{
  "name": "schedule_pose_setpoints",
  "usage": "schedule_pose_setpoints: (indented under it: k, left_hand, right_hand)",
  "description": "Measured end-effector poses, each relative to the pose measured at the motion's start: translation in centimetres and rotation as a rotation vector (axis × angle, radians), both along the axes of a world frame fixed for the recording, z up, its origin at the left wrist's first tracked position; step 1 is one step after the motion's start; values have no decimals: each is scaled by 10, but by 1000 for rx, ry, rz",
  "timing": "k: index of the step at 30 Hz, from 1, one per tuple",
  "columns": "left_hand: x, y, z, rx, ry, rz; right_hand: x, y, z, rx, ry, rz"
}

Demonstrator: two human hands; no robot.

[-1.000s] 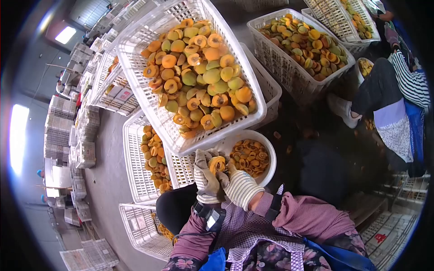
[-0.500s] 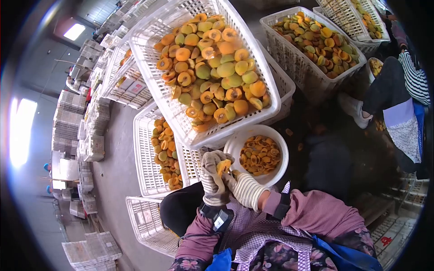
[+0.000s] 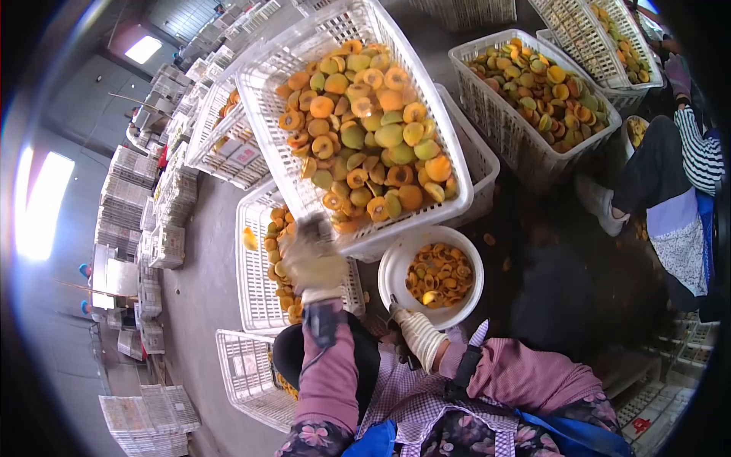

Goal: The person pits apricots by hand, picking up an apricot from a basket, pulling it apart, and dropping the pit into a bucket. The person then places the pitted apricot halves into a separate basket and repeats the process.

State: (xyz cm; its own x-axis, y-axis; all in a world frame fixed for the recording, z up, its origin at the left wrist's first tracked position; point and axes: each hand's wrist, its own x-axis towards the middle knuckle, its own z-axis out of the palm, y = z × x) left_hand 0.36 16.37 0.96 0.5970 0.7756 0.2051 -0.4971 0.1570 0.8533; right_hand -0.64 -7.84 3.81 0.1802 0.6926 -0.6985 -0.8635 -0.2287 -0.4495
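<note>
My left hand (image 3: 312, 263), gloved and blurred by motion, reaches over the lower crate of fruit halves (image 3: 242, 266); its fingers are smeared. Left of it, an orange fruit piece (image 3: 250, 238) appears in the air by that crate's rim. My right hand (image 3: 415, 333), in a striped-cuff glove, is closed around a small dark tool (image 3: 393, 300) at the near-left edge of the white bucket (image 3: 387, 266). Cut orange pieces (image 3: 439, 276) lie inside the bucket. Above it, a large white crate (image 3: 266, 126) holds many orange and green fruit halves.
More fruit crates (image 3: 502, 126) stand at the upper right. A seated person (image 3: 662, 164) is at the right edge, beside a small bowl (image 3: 636, 131). Another crate (image 3: 247, 369) stands at the lower left. Stacked crates (image 3: 129, 190) line the far left.
My left hand has moved left and up, away from my right hand. The fruit piece it held is gone from it, and one now shows in the air. My right hand has shifted slightly down.
</note>
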Motion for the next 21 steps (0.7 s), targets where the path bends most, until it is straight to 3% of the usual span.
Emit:
schedule_pose_setpoints:
  k: [2, 4, 5, 7, 9, 11, 13, 15, 16, 17, 18, 21]
  left_hand:
    - [54, 16, -40, 462, 595, -195]
    - [89, 6, -42, 282, 748, -375]
    - [96, 5, -42, 438, 822, -351]
    - [103, -1, -41, 748, 968, -282]
    - [103, -6, -42, 1064, 1117, -201]
    - [80, -37, -15, 377, 844, -253]
    - [51, -71, -11, 115, 454, -272]
    - [15, -104, 12, -282, 218, -469]
    - [11, -122, 13, -348, 252, -350]
    - [8, -139, 15, -412, 285, -231]
    - [7, -151, 37, -513, 353, -224]
    - [-4, -144, 14, -634, 268, -175]
  right_hand:
    - [11, 0, 0, -22, -3, -43]
    - [12, 5, -23, 21, -109, -109]
    - [10, 10, -44, 75, -213, -153]
    - [21, 5, -17, 11, -69, -275]
    - [24, 9, -27, 31, -172, -326]
    - [32, 12, -31, 73, -394, -431]
    - [41, 12, -29, 49, -444, -392]
    - [41, 16, -36, -41, -1050, -280]
    - [44, 7, -19, -136, -1004, -89]
    - [42, 4, -17, -136, -1002, -80]
    - [40, 2, -15, -192, -1041, -29]
    - [36, -1, 0, -282, -1139, 83]
